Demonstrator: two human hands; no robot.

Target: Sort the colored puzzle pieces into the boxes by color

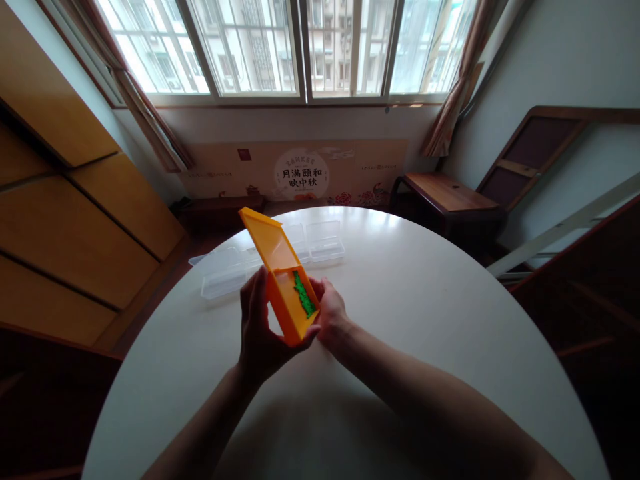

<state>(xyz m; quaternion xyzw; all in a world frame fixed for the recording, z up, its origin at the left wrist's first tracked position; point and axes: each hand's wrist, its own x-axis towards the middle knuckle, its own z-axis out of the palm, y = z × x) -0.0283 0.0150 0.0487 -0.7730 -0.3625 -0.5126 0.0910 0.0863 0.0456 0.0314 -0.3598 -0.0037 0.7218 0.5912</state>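
An orange hinged box (281,280) is held up above the round white table (425,313), its lid swung open toward the window. A green jagged piece (303,295) lies inside the box's lower half. My left hand (256,327) grips the box from its left side and underneath. My right hand (330,317) holds the right edge, fingers touching the box near the green piece.
Several clear plastic boxes (273,257) lie open on the far part of the table. Behind it stand a low wooden bench (445,193), a printed board under the window (300,175), wooden panels at left (75,220) and a leaning frame at right (540,150).
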